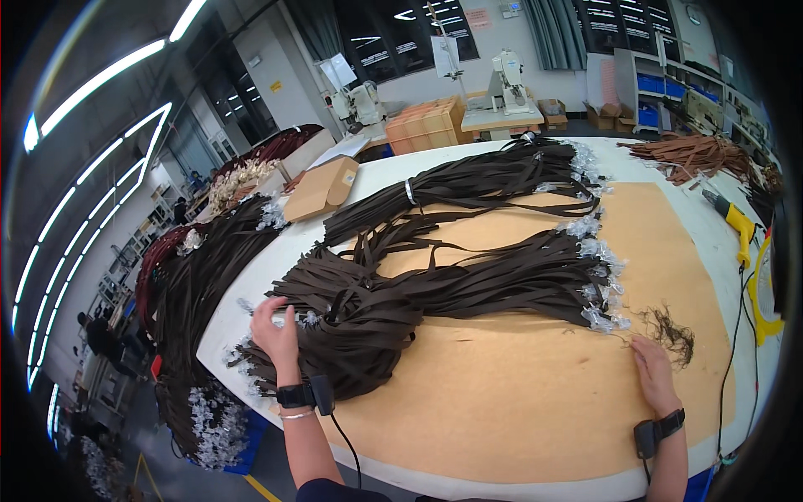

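Note:
My left hand is at the left end of a large pile of dark brown straps, thumb and fingers apart and nothing visible between them. Clear plastic wraps cover the strap ends at the pile's right side. Just below those ends, my right hand rests near the board with its fingers stretched out. Close beside it lies a tangle of dark loose threads. Behind the pile is a second strap bundle, tied with a light band. Both wrists wear black straps with small cabled boxes.
A tan board covers much of the white table. Brown straps lie far right, near a yellow heat gun with its cable. A cardboard box sits at the back left. More straps hang beyond the left edge.

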Motion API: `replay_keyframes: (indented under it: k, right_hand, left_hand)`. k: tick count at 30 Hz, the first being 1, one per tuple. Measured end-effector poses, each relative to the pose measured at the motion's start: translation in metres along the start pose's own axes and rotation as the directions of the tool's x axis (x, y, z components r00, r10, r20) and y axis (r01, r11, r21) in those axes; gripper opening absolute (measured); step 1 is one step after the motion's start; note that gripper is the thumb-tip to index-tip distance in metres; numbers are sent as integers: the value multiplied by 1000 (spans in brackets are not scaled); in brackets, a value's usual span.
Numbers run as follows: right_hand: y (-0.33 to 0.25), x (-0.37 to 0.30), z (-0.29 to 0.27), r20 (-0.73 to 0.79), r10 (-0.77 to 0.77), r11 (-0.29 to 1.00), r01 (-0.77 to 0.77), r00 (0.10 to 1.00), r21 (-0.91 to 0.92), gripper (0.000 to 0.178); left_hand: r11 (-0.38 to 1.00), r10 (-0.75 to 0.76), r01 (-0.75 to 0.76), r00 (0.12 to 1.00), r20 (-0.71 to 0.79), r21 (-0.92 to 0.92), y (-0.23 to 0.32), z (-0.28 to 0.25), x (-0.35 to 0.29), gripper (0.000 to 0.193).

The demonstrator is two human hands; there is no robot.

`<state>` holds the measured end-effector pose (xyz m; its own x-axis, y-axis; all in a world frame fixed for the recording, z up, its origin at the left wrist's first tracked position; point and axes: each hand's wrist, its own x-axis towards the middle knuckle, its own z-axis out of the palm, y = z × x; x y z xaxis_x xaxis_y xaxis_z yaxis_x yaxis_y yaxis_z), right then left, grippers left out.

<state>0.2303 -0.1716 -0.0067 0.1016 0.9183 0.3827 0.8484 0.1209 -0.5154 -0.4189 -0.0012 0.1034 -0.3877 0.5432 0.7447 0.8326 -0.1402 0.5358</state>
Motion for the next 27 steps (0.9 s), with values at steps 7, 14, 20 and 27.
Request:
replay_keyframes:
  k: [7,14,20,27]
  right_hand:
    - [-2,1,1,-7,2,1000,-2,1000,4,23]
    - [9,-3,6,-6,3,1000,-3,1000,7,24]
    - [7,-3,4,-21,4,1000,-4,1000,-13,22]
    - [7,0,4,-18,-5,1000,5,1000,-4,23]
  left_hand:
    - [978,91,-143,946,312,148,33,-18,-49,19]
    - [986,77,-15,923,376,-166,7,-10,-35,10]
    - [804,-38,228,941,335,-549,9,-3,17,3]
    - [998,-54,59,617,785,23,10,14,37,9]
